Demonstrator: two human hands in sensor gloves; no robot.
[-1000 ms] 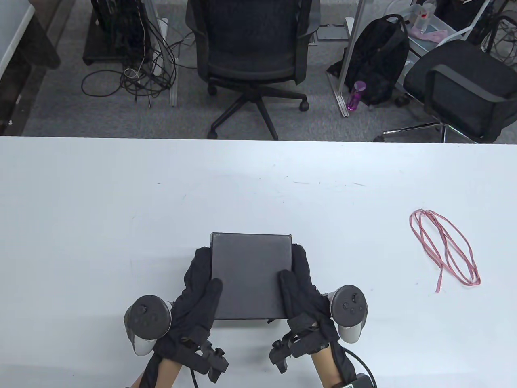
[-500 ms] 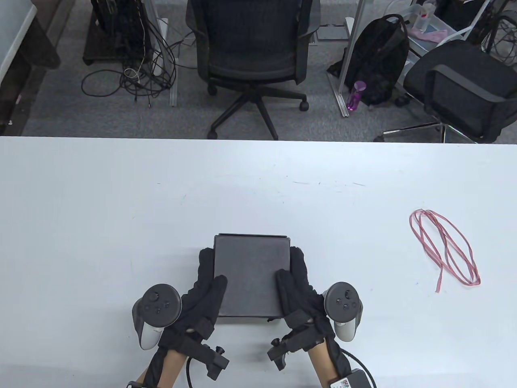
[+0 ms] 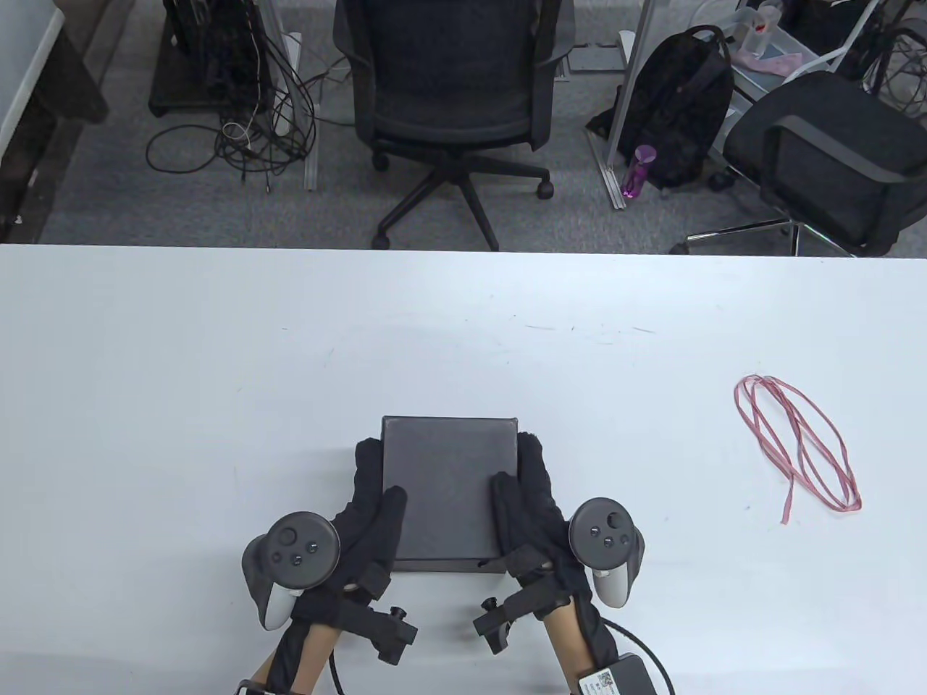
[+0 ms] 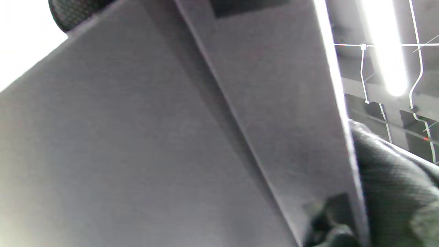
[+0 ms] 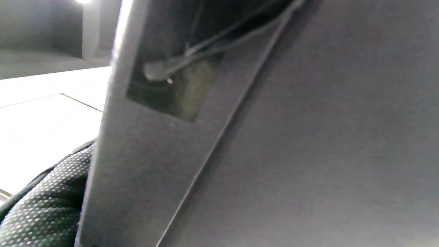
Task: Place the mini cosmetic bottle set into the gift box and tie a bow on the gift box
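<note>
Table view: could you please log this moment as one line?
dark grey lidded gift box: closed | left hand, right hand: gripping sides | pink ribbon: untouched

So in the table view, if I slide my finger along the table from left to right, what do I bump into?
Left hand → black gift box → right hand → pink ribbon, lying loose well off to the right on the white table.

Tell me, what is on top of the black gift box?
Only both thumbs lie on the lid of the gift box: left hand and right hand hold its sides. The lid hides the inside.
</note>
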